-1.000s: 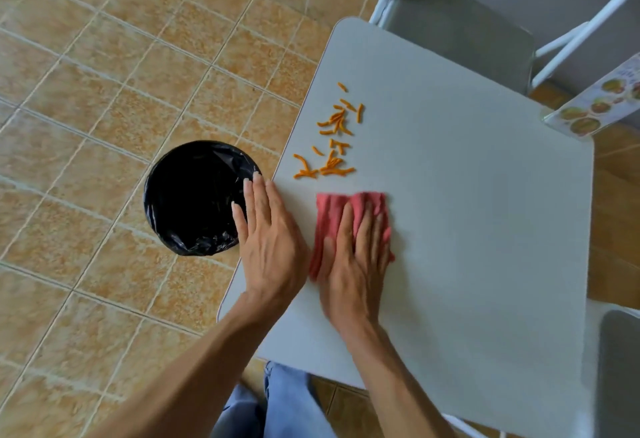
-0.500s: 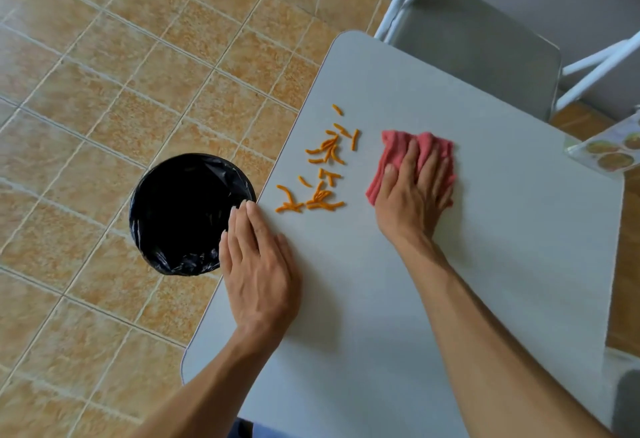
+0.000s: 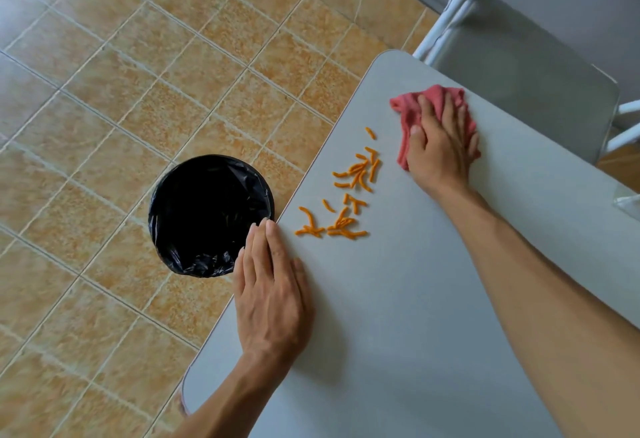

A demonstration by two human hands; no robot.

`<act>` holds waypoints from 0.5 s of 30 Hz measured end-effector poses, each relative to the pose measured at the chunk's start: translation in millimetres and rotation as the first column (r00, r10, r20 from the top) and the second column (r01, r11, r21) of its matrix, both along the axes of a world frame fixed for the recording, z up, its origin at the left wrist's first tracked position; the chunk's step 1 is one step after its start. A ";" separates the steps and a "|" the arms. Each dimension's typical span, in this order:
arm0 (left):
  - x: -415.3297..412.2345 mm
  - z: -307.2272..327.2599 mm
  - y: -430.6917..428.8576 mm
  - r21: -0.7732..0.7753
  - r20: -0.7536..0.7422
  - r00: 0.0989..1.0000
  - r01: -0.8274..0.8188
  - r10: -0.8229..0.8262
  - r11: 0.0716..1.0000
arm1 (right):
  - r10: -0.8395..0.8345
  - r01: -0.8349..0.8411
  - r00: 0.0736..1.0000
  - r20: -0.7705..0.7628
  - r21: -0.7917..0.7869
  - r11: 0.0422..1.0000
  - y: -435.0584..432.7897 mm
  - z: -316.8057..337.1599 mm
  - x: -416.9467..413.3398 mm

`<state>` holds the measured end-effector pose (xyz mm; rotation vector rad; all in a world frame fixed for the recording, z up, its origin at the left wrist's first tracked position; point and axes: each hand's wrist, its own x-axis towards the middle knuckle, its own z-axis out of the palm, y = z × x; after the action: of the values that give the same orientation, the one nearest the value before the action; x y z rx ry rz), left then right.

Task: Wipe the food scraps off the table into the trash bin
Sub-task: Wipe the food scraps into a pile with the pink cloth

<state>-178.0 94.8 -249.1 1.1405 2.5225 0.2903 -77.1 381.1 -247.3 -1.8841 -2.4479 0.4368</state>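
Grey table (image 3: 415,299): scraps (image 3: 346,202) near cloth (image 3: 405,108)

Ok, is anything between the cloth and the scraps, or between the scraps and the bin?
Nothing visible blocks either. Bare table lies between cloth and scraps, and on to the edge by the bin. The left hand lies flat at that edge, just beside the path.

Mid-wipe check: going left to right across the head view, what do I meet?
bin → left hand → scraps → cloth under the right hand → chair
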 end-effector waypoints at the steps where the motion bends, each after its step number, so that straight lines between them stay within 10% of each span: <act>1: 0.2 0.1 -0.4 -0.003 -0.001 1.000 0.002 -0.002 1.000 | 0.030 -0.030 1.000 -0.001 -0.017 0.999 2.8 0.9 -7.9; 9: -0.4 0.8 -0.7 -0.015 0.008 1.000 -0.004 0.004 1.000 | 0.634 -0.634 0.773 -0.027 -0.005 0.773 -65.8 4.3 -21.3; 15: -1.4 0.6 0.5 -0.012 0.016 1.000 -0.003 0.003 1.000 | 0.622 -0.618 0.782 -0.028 0.088 0.781 -71.5 1.9 1.2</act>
<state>-179.4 95.4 -248.5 1.1255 2.5092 0.2840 -75.9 309.6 -245.3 -0.9606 -2.9482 0.3859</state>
